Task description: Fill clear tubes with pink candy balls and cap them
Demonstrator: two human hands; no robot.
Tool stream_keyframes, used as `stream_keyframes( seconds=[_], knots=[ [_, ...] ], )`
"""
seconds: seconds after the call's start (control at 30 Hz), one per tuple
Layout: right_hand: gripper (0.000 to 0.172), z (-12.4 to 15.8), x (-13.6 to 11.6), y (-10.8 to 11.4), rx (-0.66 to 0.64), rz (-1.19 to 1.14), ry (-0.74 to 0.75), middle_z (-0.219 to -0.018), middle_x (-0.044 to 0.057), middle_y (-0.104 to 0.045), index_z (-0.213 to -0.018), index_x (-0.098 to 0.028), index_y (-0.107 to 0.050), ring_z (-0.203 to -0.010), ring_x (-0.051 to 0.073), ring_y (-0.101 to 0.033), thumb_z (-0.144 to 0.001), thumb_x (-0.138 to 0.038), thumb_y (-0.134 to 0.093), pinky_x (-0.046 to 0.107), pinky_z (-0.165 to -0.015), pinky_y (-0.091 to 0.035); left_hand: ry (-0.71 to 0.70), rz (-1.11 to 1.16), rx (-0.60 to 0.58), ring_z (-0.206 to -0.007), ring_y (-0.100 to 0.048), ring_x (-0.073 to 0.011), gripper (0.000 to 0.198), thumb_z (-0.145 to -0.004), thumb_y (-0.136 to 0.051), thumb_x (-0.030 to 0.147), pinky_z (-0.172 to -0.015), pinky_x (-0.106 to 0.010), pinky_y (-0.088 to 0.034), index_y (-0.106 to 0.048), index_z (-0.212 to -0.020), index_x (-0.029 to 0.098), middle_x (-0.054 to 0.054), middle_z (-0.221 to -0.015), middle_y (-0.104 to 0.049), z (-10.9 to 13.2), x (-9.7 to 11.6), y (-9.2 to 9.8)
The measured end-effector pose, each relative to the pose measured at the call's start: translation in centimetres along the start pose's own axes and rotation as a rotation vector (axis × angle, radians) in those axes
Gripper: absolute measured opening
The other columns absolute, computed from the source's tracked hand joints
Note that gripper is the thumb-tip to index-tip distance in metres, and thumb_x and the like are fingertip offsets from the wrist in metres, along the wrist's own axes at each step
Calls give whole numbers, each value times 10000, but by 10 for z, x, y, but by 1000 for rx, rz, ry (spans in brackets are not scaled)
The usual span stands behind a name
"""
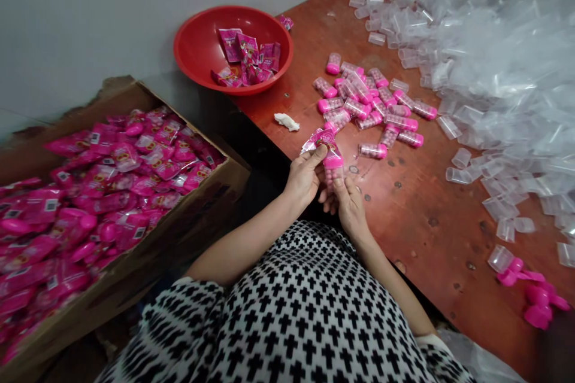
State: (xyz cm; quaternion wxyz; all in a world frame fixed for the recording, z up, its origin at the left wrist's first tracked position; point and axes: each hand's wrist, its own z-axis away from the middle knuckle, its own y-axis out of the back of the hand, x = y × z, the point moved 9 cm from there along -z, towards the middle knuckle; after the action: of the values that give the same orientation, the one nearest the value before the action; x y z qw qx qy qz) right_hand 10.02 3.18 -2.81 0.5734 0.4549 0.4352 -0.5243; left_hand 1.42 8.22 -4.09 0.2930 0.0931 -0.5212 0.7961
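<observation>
My left hand (302, 178) is closed on a shiny pink printed packet (324, 136), its thumb pressed on the foil. Just below it, my right hand (353, 208) grips the lower end of a clear tube of small pink balls (333, 176) with a bright pink cap. Packet and tube touch; I cannot tell whether the tube's cap end is inside the packet. Both hands are at the near edge of the reddish table (395, 215). Beyond them lies a loose group of similar pink-capped filled tubes (357, 106).
A red bowl (188, 54) with several pink packets stands at the table's far left corner. The cardboard box (215, 197) on my left is full of pink packets. Clear plastic cups (507, 72) are heaped on the right, with pink plastic pieces (536, 296) nearer. Crumpled white scrap (286, 122) lies by the edge.
</observation>
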Motion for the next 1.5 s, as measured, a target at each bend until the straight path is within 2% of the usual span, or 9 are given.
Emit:
stream_keyframes(
  seconds=[0.23,0.4,0.57,0.77,0.97,1.13,1.27,1.37,1.5],
  knots=[
    [326,-3,0,8,87,29,31,-640,-51,-620,-852,-223,-461,-422,61,-506,-879,-547,-445,169,-383,-371,-26,-207,-180,-493,-563,-86,347,-575,-836,330,-454,-197,-414,-628,-764,126,-1,-640,-635,3,5,-13],
    [313,-5,1,15,137,65,55,-630,-50,-600,-832,-213,-494,-443,58,-516,-863,-525,-498,163,-401,-389,24,-287,-150,-464,-544,-88,340,-559,-835,346,-459,-213,-418,-610,-650,108,-2,-557,-596,1,-2,-8],
    [352,-8,12,7,16,-228,-65,-589,-49,-582,-799,-202,-494,-378,57,-465,-856,-549,-484,168,-332,-325,41,-307,-134,-495,-571,-91,307,-559,-833,308,-526,-223,-469,-635,-643,88,-13,-578,-615,-1,-5,-6],
    [303,-6,1,26,180,13,45,-591,-55,-579,-783,-201,-533,-423,49,-490,-821,-498,-578,149,-376,-363,16,-331,-97,-555,-610,-114,302,-554,-830,316,-563,-225,-492,-654,-648,89,-32,-590,-634,1,-8,-6],
    [358,-13,20,5,48,-420,-141,-482,-67,-526,-716,-187,-513,-286,34,-349,-780,-531,-590,157,-259,-222,3,-393,-60,-405,-503,-74,343,-554,-819,356,-402,-195,-393,-580,-527,112,-11,-497,-574,6,-17,-4],
    [335,-13,16,8,51,-350,-82,-568,-45,-593,-759,-183,-556,-372,49,-473,-799,-513,-595,149,-318,-355,40,-418,-138,-299,-444,-101,354,-626,-772,427,-327,-229,-360,-605,-582,118,16,-389,-492,12,-19,-6],
    [313,-10,14,9,-10,-392,-97,-740,-5,-659,-863,-186,-618,-575,87,-610,-760,-480,-657,183,-473,-508,-26,-369,-58,-446,-546,-85,306,-579,-814,348,-453,-205,-452,-648,-613,93,-23,-540,-611,8,-5,3],
    [262,-8,14,16,49,-423,-98,-739,-5,-664,-825,-184,-627,-571,84,-614,-721,-408,-714,182,-484,-514,-13,-356,-31,-517,-576,-93,317,-528,-839,330,-521,-213,-475,-660,-617,84,-42,-594,-640,7,-5,6],
    [220,-5,15,23,178,-406,-49,-709,-13,-668,-803,-181,-622,-488,72,-585,-723,-361,-722,198,-472,-519,-26,-346,-2,-509,-540,-80,318,-550,-823,353,-481,-202,-432,-681,-653,88,-29,-604,-632,13,-14,8]
  ],
)
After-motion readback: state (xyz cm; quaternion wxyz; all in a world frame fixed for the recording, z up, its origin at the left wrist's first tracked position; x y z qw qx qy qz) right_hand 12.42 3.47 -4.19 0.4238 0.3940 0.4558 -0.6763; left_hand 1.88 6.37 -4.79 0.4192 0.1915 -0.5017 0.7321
